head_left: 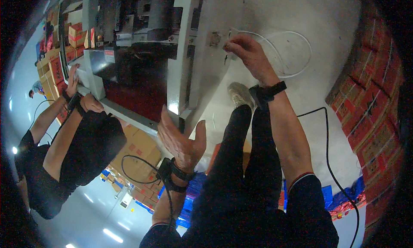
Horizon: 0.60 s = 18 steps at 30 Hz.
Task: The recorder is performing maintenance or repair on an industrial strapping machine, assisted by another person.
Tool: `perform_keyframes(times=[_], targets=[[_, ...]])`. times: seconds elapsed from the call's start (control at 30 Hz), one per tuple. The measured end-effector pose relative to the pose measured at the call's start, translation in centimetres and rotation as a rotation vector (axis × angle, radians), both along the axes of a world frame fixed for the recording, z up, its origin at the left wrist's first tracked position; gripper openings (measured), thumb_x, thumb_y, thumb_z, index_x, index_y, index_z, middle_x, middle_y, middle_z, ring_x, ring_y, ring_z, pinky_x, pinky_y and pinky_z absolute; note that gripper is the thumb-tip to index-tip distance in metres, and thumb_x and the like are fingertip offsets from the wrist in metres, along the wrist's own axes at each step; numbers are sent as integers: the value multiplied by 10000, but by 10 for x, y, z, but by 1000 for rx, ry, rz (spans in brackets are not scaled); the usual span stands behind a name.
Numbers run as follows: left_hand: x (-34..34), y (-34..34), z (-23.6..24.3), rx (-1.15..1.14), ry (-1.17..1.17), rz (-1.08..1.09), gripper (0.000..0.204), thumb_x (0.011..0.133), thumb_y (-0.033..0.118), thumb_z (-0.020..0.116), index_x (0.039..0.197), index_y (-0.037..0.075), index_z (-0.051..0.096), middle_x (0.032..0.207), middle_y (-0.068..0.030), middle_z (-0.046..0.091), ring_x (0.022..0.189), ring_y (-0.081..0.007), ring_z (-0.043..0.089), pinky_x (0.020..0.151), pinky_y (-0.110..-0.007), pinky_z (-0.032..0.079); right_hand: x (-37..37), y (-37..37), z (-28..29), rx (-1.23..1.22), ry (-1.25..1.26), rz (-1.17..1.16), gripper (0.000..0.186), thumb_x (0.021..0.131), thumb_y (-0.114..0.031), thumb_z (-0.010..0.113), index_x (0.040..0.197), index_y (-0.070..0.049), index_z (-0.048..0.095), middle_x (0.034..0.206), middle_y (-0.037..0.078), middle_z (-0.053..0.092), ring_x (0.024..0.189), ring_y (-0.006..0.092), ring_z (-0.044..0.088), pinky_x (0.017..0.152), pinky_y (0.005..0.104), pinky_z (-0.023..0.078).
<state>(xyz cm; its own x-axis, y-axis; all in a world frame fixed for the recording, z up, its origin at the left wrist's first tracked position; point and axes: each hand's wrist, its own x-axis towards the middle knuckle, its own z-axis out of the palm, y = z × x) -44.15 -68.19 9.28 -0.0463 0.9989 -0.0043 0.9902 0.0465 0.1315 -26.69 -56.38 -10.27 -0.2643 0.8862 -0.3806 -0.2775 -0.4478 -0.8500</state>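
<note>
My left hand [180, 142] is open, thumb spread from the fingers. Its fingertips are at the corner of a light grey metal machine frame [174, 82], and seem to touch it. My right hand [249, 54] is to the right of the frame, above the pale floor, with thumb and fingers pinched together. What it pinches, if anything, is too small to make out. A thin white strap or cord [297, 34] loops across the floor beside it. Inside the frame are dark machine parts [150, 22] and a dark red panel [133, 99].
On the left, a co-worker in black [86, 144] has both hands at the frame's edge. Stacked red and brown cartons [370, 101] line the right side. Cardboard boxes [137, 149] stand behind the co-worker. A black cable [328, 149] hangs by my right arm. My shoe [241, 94] is on the floor.
</note>
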Motion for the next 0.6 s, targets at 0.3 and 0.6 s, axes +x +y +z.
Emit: perform_keyframes(times=[0.3, 0.6], targets=[[-5, -7, -1, 20, -10, 5, 845, 670, 226, 723, 1322, -78, 278, 1084, -263, 474, 924, -409, 477, 829, -475, 379, -6, -8, -11, -21, 120, -88, 222, 857, -189, 624, 1005, -25, 599, 920, 41, 616, 909, 129, 565, 830, 263, 441], [-5, -1, 4, -35, -50, 56, 818, 677, 207, 710, 1320, -73, 287, 1059, -255, 478, 902, -401, 484, 796, -473, 390, -19, 1, 10, 23, -18, -77, 245, 860, -184, 618, 1041, -20, 595, 916, 32, 630, 839, 107, 567, 763, 241, 452]])
